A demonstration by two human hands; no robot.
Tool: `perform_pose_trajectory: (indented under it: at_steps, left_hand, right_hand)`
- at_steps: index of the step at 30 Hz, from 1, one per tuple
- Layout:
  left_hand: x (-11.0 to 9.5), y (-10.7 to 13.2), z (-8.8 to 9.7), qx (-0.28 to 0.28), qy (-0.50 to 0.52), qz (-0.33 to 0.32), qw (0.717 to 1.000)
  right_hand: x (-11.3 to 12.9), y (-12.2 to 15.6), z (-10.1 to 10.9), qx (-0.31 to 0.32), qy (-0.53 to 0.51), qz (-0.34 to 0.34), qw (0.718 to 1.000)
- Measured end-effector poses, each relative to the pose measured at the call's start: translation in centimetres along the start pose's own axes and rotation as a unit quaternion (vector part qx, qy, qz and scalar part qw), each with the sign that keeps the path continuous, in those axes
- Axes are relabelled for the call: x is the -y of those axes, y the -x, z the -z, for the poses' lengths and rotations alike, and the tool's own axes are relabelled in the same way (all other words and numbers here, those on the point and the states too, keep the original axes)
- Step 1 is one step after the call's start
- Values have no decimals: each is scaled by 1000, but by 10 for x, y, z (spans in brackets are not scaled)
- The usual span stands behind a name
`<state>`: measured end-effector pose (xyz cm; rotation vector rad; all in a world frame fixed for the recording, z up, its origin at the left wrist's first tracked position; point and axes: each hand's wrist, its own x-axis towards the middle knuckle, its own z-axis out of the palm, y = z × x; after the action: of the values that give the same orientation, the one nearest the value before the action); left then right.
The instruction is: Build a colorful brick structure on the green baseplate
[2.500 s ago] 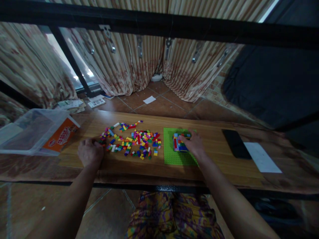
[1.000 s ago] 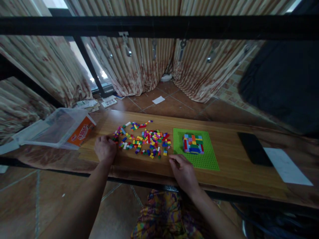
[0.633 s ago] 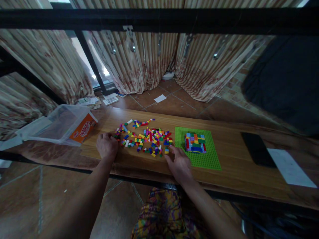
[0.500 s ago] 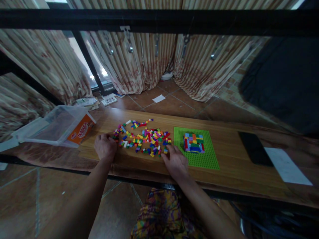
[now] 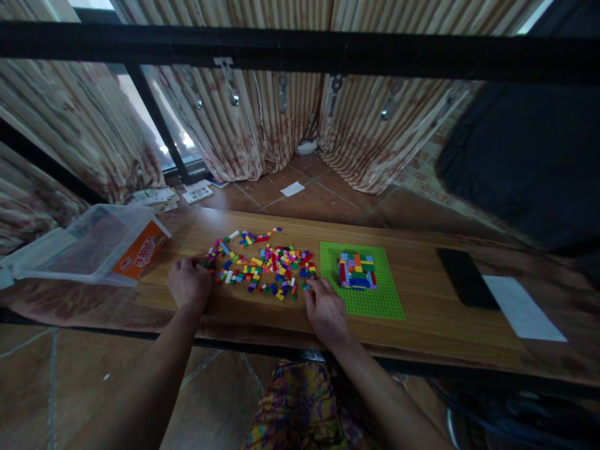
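Note:
Many small toy building bricks [image 5: 255, 265] in mixed colours lie loose across the middle of the wooden board. At the left end of this spread, my left hand [image 5: 190, 284] rests with its fingers curled in against the outermost bricks. What those fingers hold, if anything, is hidden. My right hand [image 5: 327, 307] is at the right end of the bricks, thumb and forefinger closed around a small brick [image 5: 307, 287] that looks blue. To the right of it, a built block of bricks [image 5: 357, 271] stands on a green studded baseplate [image 5: 391, 300].
A clear plastic box [image 5: 89, 250] with an orange label lies at the left. A black flat slab [image 5: 466, 278] and a white sheet of paper [image 5: 525, 309] lie at the right on the wooden board [image 5: 422, 337]. A dark metal bar [image 5: 290, 53] crosses before the curtains.
The whole view has shifted slightly, so everything sits a little further left. The right fingers have drawn in at the brick by the pile's edge. My left hand stays beside the bricks.

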<state>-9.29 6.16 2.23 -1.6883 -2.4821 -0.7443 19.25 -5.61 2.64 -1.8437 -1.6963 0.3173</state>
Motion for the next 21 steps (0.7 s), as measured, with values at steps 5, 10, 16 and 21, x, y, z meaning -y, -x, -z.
perform_pose_trajectory:
  at_steps: [5,10,16,21]
  left_hand:
    - [1,0,-1,3,-5,0,1000]
    - [2,0,-1,6,-7,0,1000]
    - [0,0,0,2,-5,0,1000]
    - [-1,1,0,5,-16,4,1000]
  right_hand:
    - [-11,2,10,-32,-141,-5,990]
    - [-18,0,19,-42,-231,-36,971]
    - [-13,0,24,-42,-207,-56,976]
    - [-6,-1,17,3,-76,-32,997]
